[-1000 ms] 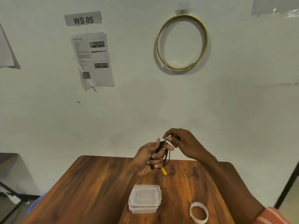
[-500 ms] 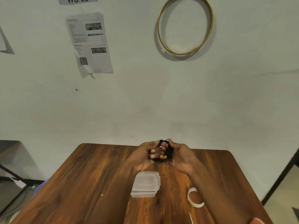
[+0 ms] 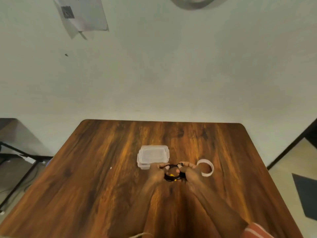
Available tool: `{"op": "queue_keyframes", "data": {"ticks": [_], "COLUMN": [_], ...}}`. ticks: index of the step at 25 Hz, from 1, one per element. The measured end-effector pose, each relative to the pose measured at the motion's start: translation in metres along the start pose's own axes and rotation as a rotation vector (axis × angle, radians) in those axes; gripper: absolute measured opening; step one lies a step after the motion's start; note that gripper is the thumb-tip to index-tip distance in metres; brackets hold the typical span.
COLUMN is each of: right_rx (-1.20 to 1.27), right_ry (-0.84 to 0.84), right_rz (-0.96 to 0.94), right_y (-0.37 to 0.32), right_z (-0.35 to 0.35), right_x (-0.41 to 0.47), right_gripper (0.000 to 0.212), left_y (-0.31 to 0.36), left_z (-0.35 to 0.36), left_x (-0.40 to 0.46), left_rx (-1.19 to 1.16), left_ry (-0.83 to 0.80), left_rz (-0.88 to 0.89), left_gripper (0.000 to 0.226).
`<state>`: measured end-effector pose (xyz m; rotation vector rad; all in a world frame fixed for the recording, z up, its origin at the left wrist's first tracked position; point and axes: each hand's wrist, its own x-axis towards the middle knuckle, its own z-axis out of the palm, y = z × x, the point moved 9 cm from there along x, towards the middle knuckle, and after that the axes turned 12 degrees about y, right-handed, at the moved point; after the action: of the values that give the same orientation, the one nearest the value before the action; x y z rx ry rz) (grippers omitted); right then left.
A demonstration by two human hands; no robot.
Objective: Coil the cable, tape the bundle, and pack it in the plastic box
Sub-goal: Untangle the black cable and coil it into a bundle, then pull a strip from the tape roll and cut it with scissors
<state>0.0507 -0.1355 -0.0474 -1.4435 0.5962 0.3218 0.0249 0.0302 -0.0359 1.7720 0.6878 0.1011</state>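
A small black coiled cable (image 3: pixel 172 176) with a yellow tag is held between both hands above the middle of the wooden table (image 3: pixel 96 177). My left hand (image 3: pixel 157 173) grips the coil's left side and my right hand (image 3: pixel 189 172) grips its right side, fingers closed on it. A clear plastic box (image 3: pixel 153 155) with its lid on sits just beyond my left hand. A white tape roll (image 3: pixel 205 167) lies on the table right beside my right hand.
A pale wall stands just behind the table's far edge, with a paper sheet (image 3: pixel 82 16) taped on it. A dark stand (image 3: pixel 15 152) is on the floor to the left. A bit of twine (image 3: pixel 140 235) shows at the near edge.
The view tilted down. Both hands came down from in front of the wall to just over the table, nearer to me than the box, and closed together on the coiled cable.
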Motion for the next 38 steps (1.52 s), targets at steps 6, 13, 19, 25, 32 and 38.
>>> {"op": "queue_keyframes", "data": {"ticks": [6,13,19,25,32,38], "right_rx": [-0.228,-0.606,-1.049,-0.928,-1.315,-1.037], "right_ry": [0.113,0.254,0.340,0.338,0.432,0.189], "right_rz": [0.038,-0.199,-0.530,-0.525,-0.670,-0.731], "right_y": [0.079,0.086,0.089,0.079,0.009,-0.013], "right_z": [-0.014,-0.008,-0.003,-0.008,-0.093,-0.074], "right_x": [0.028,0.060,0.071,0.065,0.097,0.097], "right_gripper": [0.009,0.012,0.026,0.033,0.042,0.030], "left_y": [-0.053,-0.081,-0.092,-0.091,-0.093,0.008], "left_z": [0.008,0.033,0.038,0.029,0.023,0.043], "left_x": [-0.011,0.011,0.026,0.027,0.032,0.025], "left_rx": [0.231,0.549,0.673,0.814,0.779,0.609], "left_ry": [0.103,0.033,0.110,0.086,0.158,0.094], "left_rz": [0.098,0.236,0.219,0.454,0.413,0.670], "left_gripper": [0.022,0.031,0.036,0.039,0.059,0.033]}}
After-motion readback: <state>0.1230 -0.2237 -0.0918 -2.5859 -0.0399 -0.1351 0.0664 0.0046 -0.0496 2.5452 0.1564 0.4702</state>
